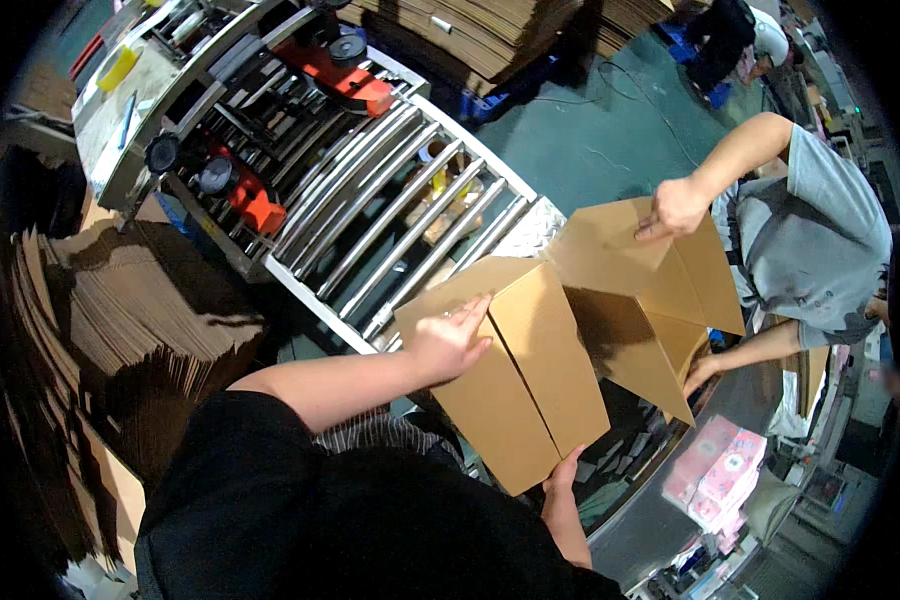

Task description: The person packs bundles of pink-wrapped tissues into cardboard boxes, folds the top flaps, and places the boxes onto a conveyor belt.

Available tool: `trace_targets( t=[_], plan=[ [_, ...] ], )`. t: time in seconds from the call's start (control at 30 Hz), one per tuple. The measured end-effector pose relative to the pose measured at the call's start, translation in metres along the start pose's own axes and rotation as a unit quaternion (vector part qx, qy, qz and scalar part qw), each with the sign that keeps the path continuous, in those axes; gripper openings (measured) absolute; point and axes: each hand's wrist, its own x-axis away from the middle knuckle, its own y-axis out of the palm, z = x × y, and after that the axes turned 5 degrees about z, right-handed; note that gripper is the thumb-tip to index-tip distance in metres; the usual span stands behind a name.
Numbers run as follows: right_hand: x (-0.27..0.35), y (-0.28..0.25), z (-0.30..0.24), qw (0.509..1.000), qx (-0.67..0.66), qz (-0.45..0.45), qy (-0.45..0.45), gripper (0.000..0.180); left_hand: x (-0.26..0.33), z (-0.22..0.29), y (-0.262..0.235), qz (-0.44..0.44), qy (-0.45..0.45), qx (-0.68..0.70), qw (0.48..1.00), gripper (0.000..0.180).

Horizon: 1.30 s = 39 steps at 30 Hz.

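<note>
Black shirt (340,520), left hand (448,347) on carton (500,405) (thumb splayed), right hand (563,473) cupping corner

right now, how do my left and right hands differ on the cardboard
The left hand lies open on the cardboard's upper part, while the right hand is at its lower edge. The left hand shows nearly whole; the right hand looks partly hidden behind the cardboard. Both are bare.

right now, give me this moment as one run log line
left hand: fingers extended on near carton | right hand: at its lower corner | flaps: narrow gap between | co-worker's hands: on open carton
</note>
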Motion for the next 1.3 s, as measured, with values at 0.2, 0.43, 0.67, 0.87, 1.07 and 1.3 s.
trace_targets(
  t=[0.2, 0.43, 0.67, 0.87, 1.07, 1.3],
  plan=[
    [-0.004, -0.021, -0.001, 0.998, -0.028, -0.051, 0.026, 0.090, 0.023, 0.031, -0.006, -0.016, 0.017, 0.061, 0.998, 0.075],
    [-0.011, -0.005, -0.004, 0.997, 0.061, 0.000, -0.037, 0.079, 0.037, -0.003, -0.017, -0.144, -0.012, -0.037, 0.989, 0.078],
    [-0.014, 0.025, -0.001, 0.895, 0.188, 0.306, -0.265, 0.057, -0.015, -0.158, 0.033, -0.043, -0.277, 0.107, 0.954, 0.071],
    [-0.006, 0.023, -0.013, 0.823, 0.316, 0.359, -0.307, 0.053, 0.003, -0.181, 0.156, -0.209, -0.415, 0.442, 0.767, 0.079],
    [-0.042, -0.055, -0.039, 0.842, 0.281, 0.326, -0.326, 0.052, 0.057, -0.133, 0.208, -0.261, -0.466, 0.184, 0.825, 0.096],
    [-0.059, -0.083, -0.062, 0.816, 0.360, 0.290, -0.346, 0.049, 0.088, -0.134, 0.255, -0.206, -0.441, 0.493, 0.721, 0.078]
  ],
)
